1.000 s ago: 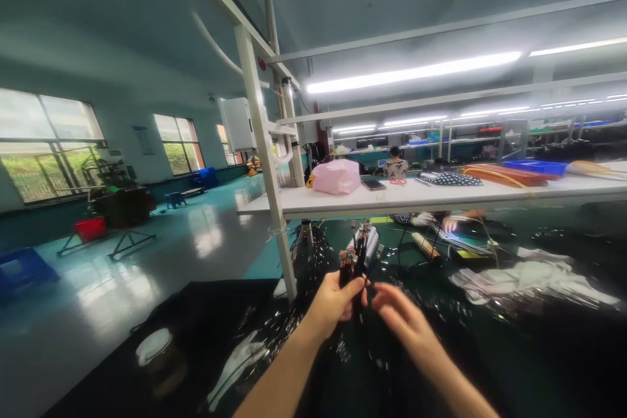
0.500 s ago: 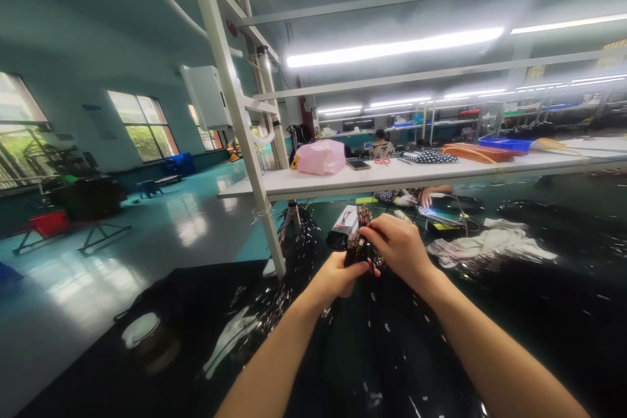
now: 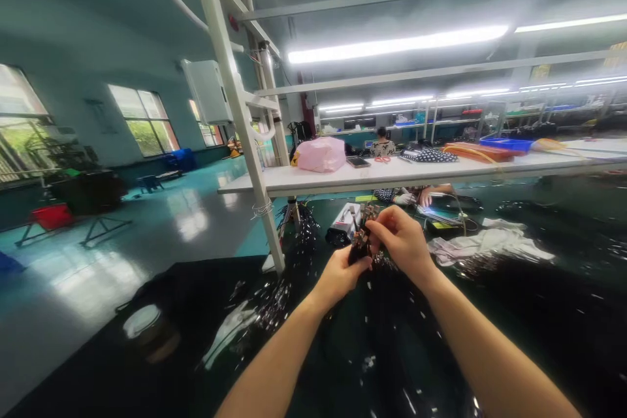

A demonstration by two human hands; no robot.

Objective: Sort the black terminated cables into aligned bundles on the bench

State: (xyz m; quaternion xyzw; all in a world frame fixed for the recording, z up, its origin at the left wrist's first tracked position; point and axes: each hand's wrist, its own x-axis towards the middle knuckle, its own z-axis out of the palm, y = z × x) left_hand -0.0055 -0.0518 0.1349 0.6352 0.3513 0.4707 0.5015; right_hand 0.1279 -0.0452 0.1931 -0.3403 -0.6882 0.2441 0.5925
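Note:
My left hand (image 3: 340, 272) is closed round a bundle of black cables (image 3: 360, 245) with small metal connector ends pointing up. At the top of that bundle, my right hand (image 3: 400, 241) pinches among the connector ends with thumb and fingers; which single piece it grips is too small to make out. Just behind the bundle stands a white and black box-shaped device (image 3: 345, 217), partly covered by the connectors. More black cables with shiny ends (image 3: 274, 304) lie spread over the dark worktop, blurred in places.
White gloves or cloths (image 3: 494, 241) lie to the right, another white cloth (image 3: 230, 333) to the left. A lidded jar (image 3: 142, 321) stands at the left edge. A white shelf (image 3: 313, 184) crosses above the worktop, held by a post (image 3: 240, 104). A co-worker's hands (image 3: 434, 194) show beyond.
The bundle has tilted slightly and its connector ends have fanned out more. My right hand has shifted a little at the connector ends; my left hand keeps its hold.

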